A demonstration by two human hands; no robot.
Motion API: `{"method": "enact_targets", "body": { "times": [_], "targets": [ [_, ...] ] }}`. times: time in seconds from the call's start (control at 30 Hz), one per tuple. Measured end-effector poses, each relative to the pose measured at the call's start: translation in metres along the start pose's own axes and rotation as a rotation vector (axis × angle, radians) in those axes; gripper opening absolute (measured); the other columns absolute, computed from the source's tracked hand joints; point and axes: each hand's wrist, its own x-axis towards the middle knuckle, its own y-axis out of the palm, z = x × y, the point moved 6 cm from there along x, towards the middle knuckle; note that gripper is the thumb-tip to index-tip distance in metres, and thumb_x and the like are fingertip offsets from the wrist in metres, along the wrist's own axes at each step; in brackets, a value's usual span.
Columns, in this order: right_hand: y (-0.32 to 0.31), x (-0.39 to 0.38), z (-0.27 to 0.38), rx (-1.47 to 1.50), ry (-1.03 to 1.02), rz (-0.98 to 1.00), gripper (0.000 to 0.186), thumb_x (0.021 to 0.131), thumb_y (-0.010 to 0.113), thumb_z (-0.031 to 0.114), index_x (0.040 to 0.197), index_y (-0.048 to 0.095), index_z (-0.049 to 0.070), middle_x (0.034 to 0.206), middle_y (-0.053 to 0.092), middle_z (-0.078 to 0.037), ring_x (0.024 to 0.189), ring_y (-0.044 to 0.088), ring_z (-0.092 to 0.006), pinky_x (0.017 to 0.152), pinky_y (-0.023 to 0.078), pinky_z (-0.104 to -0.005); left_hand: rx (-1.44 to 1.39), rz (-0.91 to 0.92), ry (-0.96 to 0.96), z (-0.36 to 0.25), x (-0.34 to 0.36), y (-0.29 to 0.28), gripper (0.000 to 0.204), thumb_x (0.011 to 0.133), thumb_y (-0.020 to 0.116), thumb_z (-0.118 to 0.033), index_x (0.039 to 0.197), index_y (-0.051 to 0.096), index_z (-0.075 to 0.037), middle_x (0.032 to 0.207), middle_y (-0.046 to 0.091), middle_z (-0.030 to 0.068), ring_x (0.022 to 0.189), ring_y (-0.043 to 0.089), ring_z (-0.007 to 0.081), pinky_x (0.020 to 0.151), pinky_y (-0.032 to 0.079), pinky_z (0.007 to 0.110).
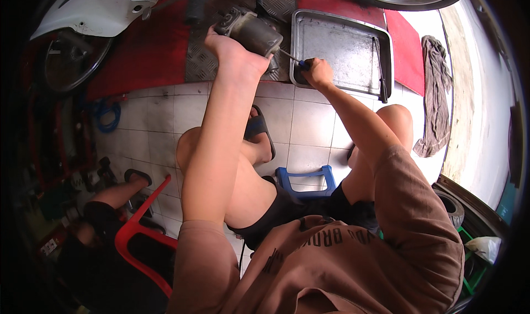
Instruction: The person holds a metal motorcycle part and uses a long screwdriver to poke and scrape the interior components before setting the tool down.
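Toward the top middle, a dark grey, roughly cylindrical metal machine part [257, 34] rests against my left hand [234, 52]. The palm and wrist show below the part, and most of the fingers are hidden behind it. My right hand [319, 73] is closed round the blue-and-black handle of a screwdriver [289, 56]. Its thin shaft points left and meets the lower right end of the part; the exact contact at the tip is too small to make out. The right hand is over the left edge of a metal tray [342, 86].
A long dark rod-like tool [380, 65] lies along the tray's right side. Motorcycle wheels [77, 60] stand left and right at the back, over a red and metal-plate platform [149, 49]. A grey cloth [436, 93] lies right. A red chair [130, 231] and another person are at left.
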Motion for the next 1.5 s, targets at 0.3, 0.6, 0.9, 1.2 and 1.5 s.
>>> {"method": "enact_targets", "body": {
  "times": [0.3, 0.6, 0.9, 1.2, 1.5],
  "targets": [
    [0.000, 0.003, -0.001, 0.030, 0.003, -0.057, 0.022, 0.076, 0.068, 0.031, 0.090, 0.075, 0.015, 0.085, 0.070, -0.017, 0.082, 0.066, -0.0372, 0.075, 0.054, -0.0433, 0.096, 0.022, 0.072, -0.002, -0.011, 0.011, 0.042, 0.088, 0.037, -0.046, 0.106, 0.061, -0.016, 0.107, 0.064, 0.0049, 0.096, 0.059, 0.0220, 0.090, 0.043, 0.048],
    [-0.081, -0.016, -0.009, 0.030, 0.051, 0.021, 0.029, 0.070, 0.073, 0.027, 0.090, 0.074, 0.007, 0.084, 0.071, -0.015, 0.078, 0.069, -0.0322, 0.074, 0.054, -0.0399, 0.119, 0.034, 0.078, -0.005, -0.037, 0.025, 0.050, 0.081, 0.058, -0.052, 0.107, 0.061, -0.010, 0.097, 0.062, 0.0125, 0.090, 0.059, 0.0286, 0.083, 0.048, 0.048],
    [-0.232, -0.114, -0.015, 0.138, -0.106, 0.035, 0.033, 0.068, 0.079, 0.021, 0.090, 0.072, -0.003, 0.076, 0.071, -0.017, 0.067, 0.069, -0.0214, 0.064, 0.054, -0.0320, 0.123, 0.217, -0.084, 0.028, -0.013, 0.024, 0.042, 0.080, 0.054, -0.041, 0.095, 0.060, -0.003, 0.084, 0.062, 0.0130, 0.074, 0.061, 0.0275, 0.071, 0.052, 0.044],
    [-0.262, -0.189, 0.002, 0.785, -0.041, -0.075, 0.021, 0.079, 0.075, 0.017, 0.080, 0.066, -0.002, 0.056, 0.048, 0.003, 0.047, 0.043, -0.0043, 0.041, 0.030, -0.0219, 0.310, 0.306, -0.182, 0.063, -0.028, 0.031, 0.043, 0.085, 0.050, -0.047, 0.092, 0.060, -0.006, 0.081, 0.063, 0.0134, 0.074, 0.064, 0.0278, 0.074, 0.053, 0.044],
    [-0.238, -0.207, 0.028, 1.041, -0.159, -0.156, 0.024, 0.079, 0.076, 0.018, 0.087, 0.069, -0.003, 0.064, 0.058, -0.001, 0.050, 0.048, -0.0052, 0.044, 0.036, -0.0222, 0.288, 0.291, -0.246, 0.129, -0.068, -0.006, 0.043, 0.088, 0.047, -0.048, 0.092, 0.058, -0.006, 0.082, 0.060, 0.0118, 0.077, 0.062, 0.0280, 0.072, 0.052, 0.043]
  ]
}}
